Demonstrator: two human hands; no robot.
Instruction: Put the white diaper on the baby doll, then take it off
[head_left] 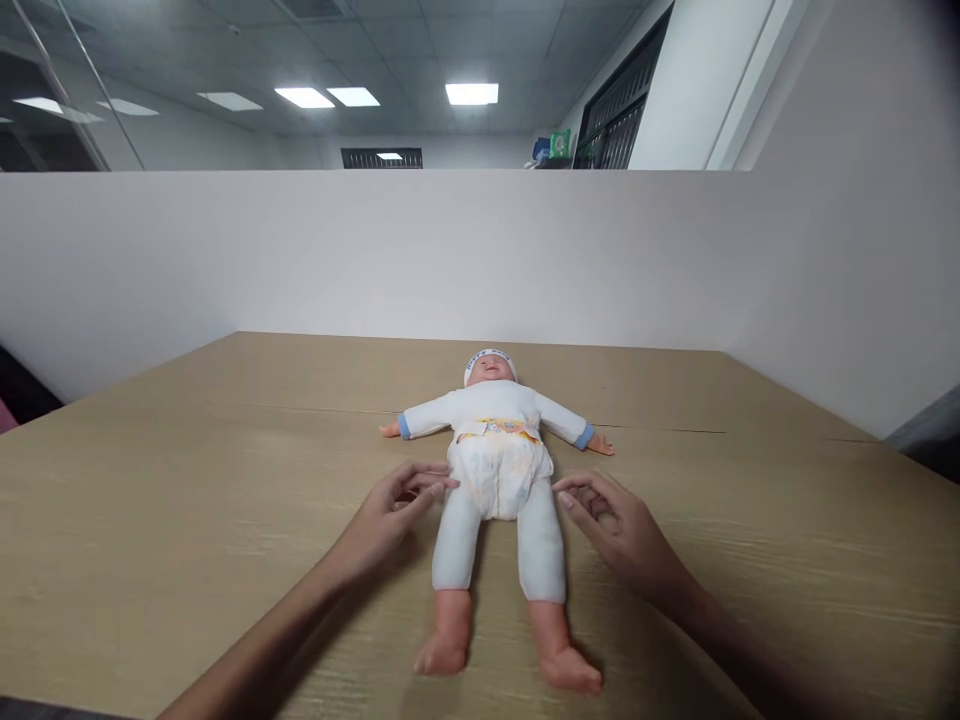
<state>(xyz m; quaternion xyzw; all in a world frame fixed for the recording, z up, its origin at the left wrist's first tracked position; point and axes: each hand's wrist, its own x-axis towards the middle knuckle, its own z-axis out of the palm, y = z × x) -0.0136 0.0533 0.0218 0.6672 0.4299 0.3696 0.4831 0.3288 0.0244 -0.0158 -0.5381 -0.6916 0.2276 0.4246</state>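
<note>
A baby doll (491, 405) lies on its back, arms spread and feet toward me. It wears a white long-sleeved suit with blue cuffs and a white printed cap (491, 354). Around its hips is a white diaper (501, 475) with an orange patterned waistband, fastened at the front. My left hand (401, 500) is at the diaper's left side, its fingers bent and apart, the tips at the leg edge. On the opposite side my right hand (611, 520) has curved fingers close to the diaper's right leg edge, thumb a little below the index finger. No cloth shows gripped in either hand.
The doll rests on a wide wood-grain table (225, 500). A white partition (480, 250) stands along the table's far edge, and another wall (847, 270) rises at the right. Beyond the partition are ceiling lights and a green package (559, 144).
</note>
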